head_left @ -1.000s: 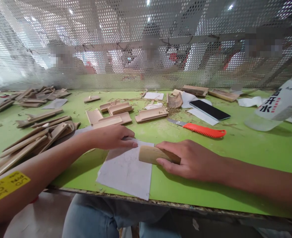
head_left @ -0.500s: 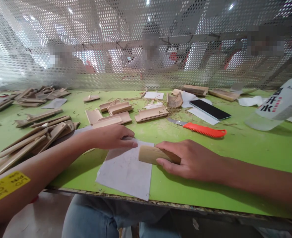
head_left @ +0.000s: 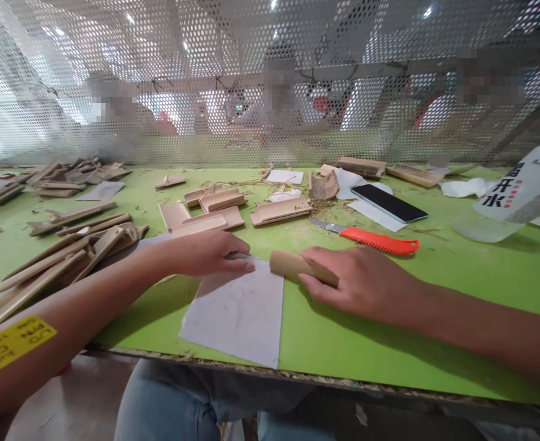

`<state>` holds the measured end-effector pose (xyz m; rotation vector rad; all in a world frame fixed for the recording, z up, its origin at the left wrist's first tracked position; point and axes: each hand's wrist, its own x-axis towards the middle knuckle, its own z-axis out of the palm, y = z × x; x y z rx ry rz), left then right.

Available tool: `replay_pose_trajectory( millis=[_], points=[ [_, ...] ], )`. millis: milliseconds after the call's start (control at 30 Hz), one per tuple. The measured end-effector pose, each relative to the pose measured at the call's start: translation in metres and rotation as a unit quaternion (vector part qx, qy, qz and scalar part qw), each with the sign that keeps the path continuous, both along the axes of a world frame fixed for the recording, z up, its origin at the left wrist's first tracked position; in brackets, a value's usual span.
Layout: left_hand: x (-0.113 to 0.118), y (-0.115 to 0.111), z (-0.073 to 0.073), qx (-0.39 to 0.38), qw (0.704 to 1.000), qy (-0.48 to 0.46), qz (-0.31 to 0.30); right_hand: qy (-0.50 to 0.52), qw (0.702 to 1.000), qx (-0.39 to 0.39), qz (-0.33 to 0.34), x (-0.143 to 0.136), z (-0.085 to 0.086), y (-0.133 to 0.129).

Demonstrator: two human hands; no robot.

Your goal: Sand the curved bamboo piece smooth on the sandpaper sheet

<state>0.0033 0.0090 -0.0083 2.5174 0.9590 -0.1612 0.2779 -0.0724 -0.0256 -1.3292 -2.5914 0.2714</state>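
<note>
A light sheet (head_left: 240, 315), perhaps sandpaper, lies on the green table (head_left: 366, 358) near its front edge. My left hand (head_left: 215, 252) rests at the sheet's upper edge, its thumb and fingers closed on that edge. In my right hand (head_left: 348, 278) is a short tan bamboo piece (head_left: 288, 264), gripped between thumb and fingers. The free end of the piece points left, over the sheet's upper right corner. Part of the bamboo is hidden under my right fingers.
Carved bamboo pieces (head_left: 281, 210) lie beyond my hands, with more piled at left (head_left: 68, 257). An orange-handled knife (head_left: 380, 239), a phone (head_left: 389, 203) and a bottle (head_left: 504, 208) are at right. Behind stands a perforated screen (head_left: 187, 110), with people beyond.
My right hand has moved a little to the right and away from me with the bamboo piece, uncovering more of the sheet. My left hand has stayed nearly still.
</note>
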Motion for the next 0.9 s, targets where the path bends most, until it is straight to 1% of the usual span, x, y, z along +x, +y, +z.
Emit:
replay_pose_trajectory(
  millis=[133, 167, 267, 333, 433, 467, 533, 567, 600, 700, 733, 833, 900],
  points=[
    [-0.0021, 0.0005, -0.0006, 0.002, 1.000, 0.000, -0.009, 0.025, 0.994, -0.095, 0.045, -0.0025, 0.0050, -0.0004],
    [-0.0021, 0.0005, -0.0006, 0.004, 1.000, -0.001, -0.007, 0.028, 0.994, -0.097, 0.041, -0.0029, 0.0056, -0.0005],
    [-0.0015, 0.0002, -0.0002, 0.006, 1.000, -0.007, 0.000, 0.025, 0.998, -0.059, 0.000, -0.0031, 0.0063, -0.0008],
    [-0.0014, 0.0002, 0.0002, -0.001, 1.000, -0.015, -0.007, 0.022, 0.998, -0.062, 0.010, -0.0028, 0.0066, -0.0016],
    [-0.0023, 0.0006, 0.0004, -0.009, 1.000, -0.021, -0.018, 0.030, 0.993, -0.109, 0.046, -0.0026, 0.0074, -0.0020],
    [-0.0026, 0.0007, 0.0003, -0.007, 1.000, -0.018, -0.015, 0.033, 0.993, -0.108, 0.040, -0.0026, 0.0078, -0.0014],
    [-0.0031, 0.0007, 0.0003, -0.002, 1.000, -0.007, -0.007, 0.036, 0.996, -0.081, 0.006, -0.0022, 0.0087, -0.0001],
    [-0.0031, 0.0005, 0.0004, -0.001, 1.000, -0.003, -0.005, 0.032, 0.997, -0.076, 0.002, -0.0020, 0.0092, 0.0002],
    [-0.0031, 0.0003, 0.0006, 0.000, 1.000, 0.000, -0.004, 0.026, 0.996, -0.082, 0.011, -0.0016, 0.0095, 0.0002],
    [-0.0028, -0.0003, 0.0012, -0.002, 1.000, -0.002, -0.013, 0.003, 0.986, -0.142, 0.087, -0.0007, 0.0097, -0.0007],
    [-0.0028, -0.0003, 0.0012, -0.002, 1.000, -0.004, -0.015, -0.004, 0.985, -0.146, 0.096, -0.0005, 0.0095, -0.0005],
    [-0.0032, 0.0000, 0.0006, 0.007, 1.000, -0.008, -0.013, -0.008, 0.994, -0.096, 0.052, -0.0006, 0.0091, 0.0017],
    [-0.0036, 0.0005, 0.0001, 0.010, 1.000, -0.012, -0.013, -0.004, 0.994, -0.096, 0.049, -0.0014, 0.0091, 0.0029]
  ],
)
